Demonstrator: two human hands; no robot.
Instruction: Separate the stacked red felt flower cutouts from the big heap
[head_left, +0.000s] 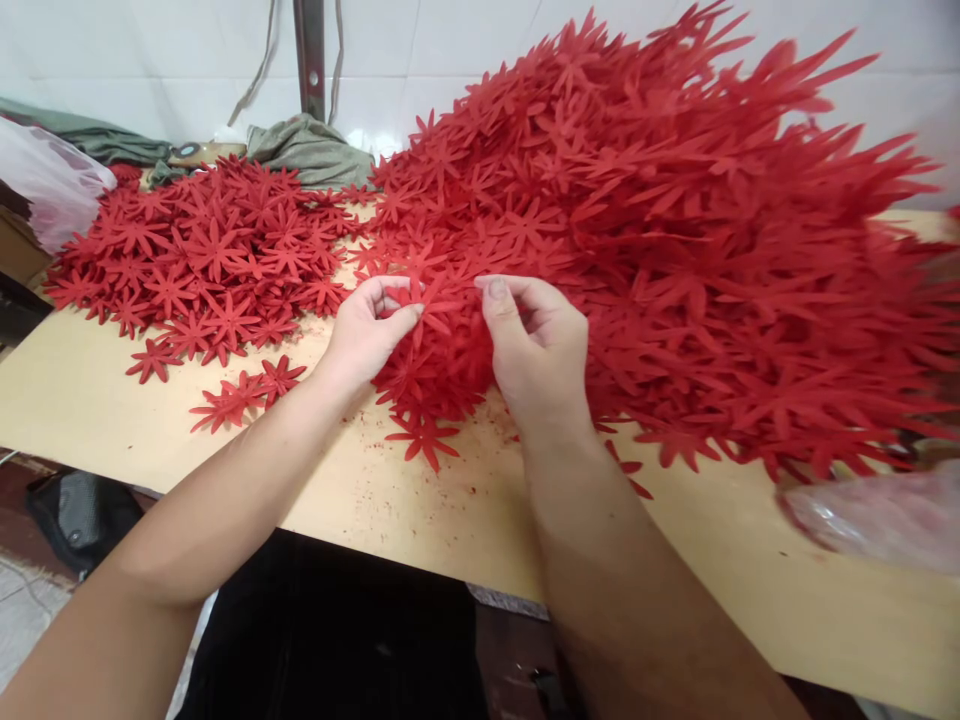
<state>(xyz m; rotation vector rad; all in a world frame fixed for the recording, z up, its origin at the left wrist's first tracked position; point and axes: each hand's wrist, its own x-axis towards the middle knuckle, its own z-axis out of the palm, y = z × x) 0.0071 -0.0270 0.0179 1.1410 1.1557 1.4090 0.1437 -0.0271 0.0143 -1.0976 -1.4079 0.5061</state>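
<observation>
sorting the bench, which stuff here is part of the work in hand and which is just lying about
In hand:
left hand and right hand, pinching red flower cutouts
big heap of cutouts
flat spread of cutouts

Lying about:
green cloth
plastic bag
pink bag

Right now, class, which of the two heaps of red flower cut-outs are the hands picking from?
The big heap on the right. Both the left hand and right hand pinch cut-outs at its near edge; the flatter left heap lies untouched.

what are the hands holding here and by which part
Both hands pinch red star-shaped fabric flower cutouts at the near edge of the big pile: left hand by thumb and fingertips on the petals, right hand likewise.
</observation>
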